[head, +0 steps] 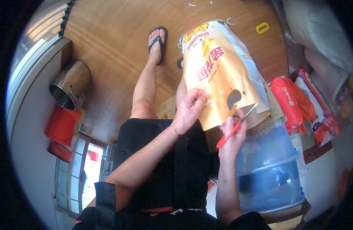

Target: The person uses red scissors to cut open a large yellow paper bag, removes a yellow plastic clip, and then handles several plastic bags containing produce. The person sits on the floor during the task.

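Observation:
A large gold, white and blue printed sack (219, 66) lies across my lap and right leg, its near end cut or open. My left hand (191, 107) pinches at the sack's surface near its lower left side, where thin white thread or torn edging shows. Around red-handled scissors (232, 133) my right hand (234, 133) is closed, below the sack's near edge; the blade points up and right over the sack's corner. A dark oval patch (234, 98), perhaps a handle hole, is just above that hand.
A yellow plastic oval ring (262, 28) and white thread scraps (190, 5) lie on the wooden floor. To the right stand a blue translucent container (268, 166) and red packages (287, 103). A metal pot (70, 84) and red bag (61, 125) are at left.

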